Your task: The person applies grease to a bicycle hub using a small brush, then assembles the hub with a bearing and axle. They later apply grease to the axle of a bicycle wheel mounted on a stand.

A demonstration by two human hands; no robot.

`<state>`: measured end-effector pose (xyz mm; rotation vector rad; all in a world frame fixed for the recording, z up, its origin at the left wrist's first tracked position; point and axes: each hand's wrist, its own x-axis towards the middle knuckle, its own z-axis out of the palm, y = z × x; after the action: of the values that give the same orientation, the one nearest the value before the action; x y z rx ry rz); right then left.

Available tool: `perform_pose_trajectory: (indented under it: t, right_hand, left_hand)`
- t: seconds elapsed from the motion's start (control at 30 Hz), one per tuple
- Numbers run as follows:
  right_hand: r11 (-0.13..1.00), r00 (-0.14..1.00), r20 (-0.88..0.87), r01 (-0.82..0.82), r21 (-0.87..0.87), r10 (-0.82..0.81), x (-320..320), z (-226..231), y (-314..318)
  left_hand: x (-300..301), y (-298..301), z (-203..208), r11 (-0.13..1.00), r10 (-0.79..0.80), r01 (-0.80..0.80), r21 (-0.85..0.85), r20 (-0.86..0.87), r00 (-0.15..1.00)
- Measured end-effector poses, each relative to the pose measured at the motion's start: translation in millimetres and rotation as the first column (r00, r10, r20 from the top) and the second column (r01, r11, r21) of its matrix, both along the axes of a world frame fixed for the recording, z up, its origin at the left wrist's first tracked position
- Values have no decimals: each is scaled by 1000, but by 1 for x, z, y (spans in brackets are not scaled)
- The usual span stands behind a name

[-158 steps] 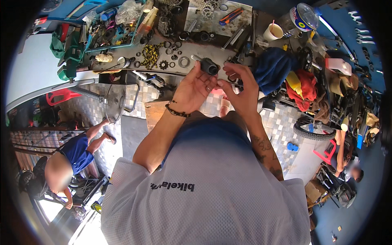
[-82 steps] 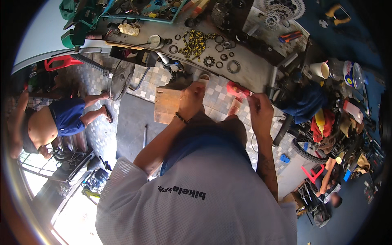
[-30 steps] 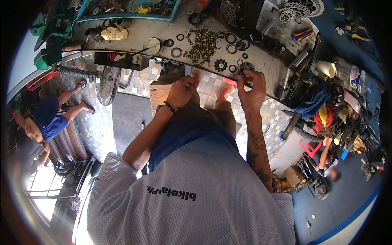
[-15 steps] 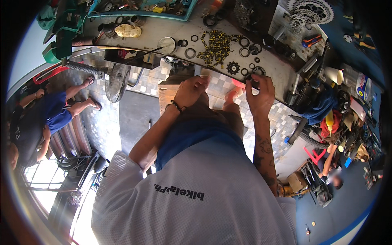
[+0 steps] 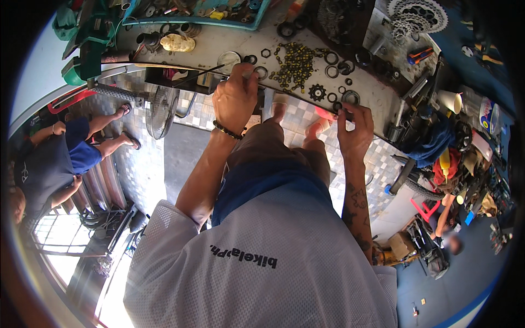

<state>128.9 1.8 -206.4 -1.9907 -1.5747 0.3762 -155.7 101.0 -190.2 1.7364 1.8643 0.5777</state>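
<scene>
At the near edge of the workbench (image 5: pixel 213 54), my left hand (image 5: pixel 235 101) has its fingers curled beside a metal ring (image 5: pixel 261 72); whatever the fingertips hold, if anything, is hidden. My right hand (image 5: pixel 356 130) is at the same edge farther right, thumb and forefinger pinched at a small dark ring (image 5: pixel 337 105). Just beyond those fingertips lies a larger silvery ring (image 5: pixel 351 97). A dark toothed cog (image 5: pixel 318 92) lies to their left, near a heaped black-and-yellow bicycle chain (image 5: pixel 292 66). More dark rings (image 5: pixel 331 71) rest right of the chain.
A blue tray (image 5: pixel 191 24) of small parts stands at the back left, a green vise (image 5: pixel 87 54) left of it. Large chainrings (image 5: pixel 418 16) and a screwdriver (image 5: pixel 420 55) sit at the right. A fan (image 5: pixel 159 112) and a seated person (image 5: pixel 60 147) are at left.
My left hand has moved up and left from above my lap to the bench edge near the metal ring. My right hand stays by the small dark ring, with only a slight shift.
</scene>
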Motion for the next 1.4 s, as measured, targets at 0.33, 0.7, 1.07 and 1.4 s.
perform_pose_trajectory:
  t: [0.33, 0.7, 1.07, 1.4]
  right_hand:
    - [998, 998, -50, 51, 38, -49, 6, 11, -10]
    - [997, 996, -35, 79, 19, -78, 10, 7, -18]
    - [996, 995, -57, 86, 6, -85, 11, 8, -16]
    - [995, 992, -79, 102, -8, -103, 11, 7, -16]
  left_hand:
    - [10, 2, -12, 997, 13, 7, 74, -260, 966]
    - [-9, 5, -14, 992, 38, -7, 125, -251, 967]
    - [-19, 10, -14, 994, 38, -20, 108, -161, 986]
    - [-20, 10, -19, 995, 42, -27, 94, -157, 987]
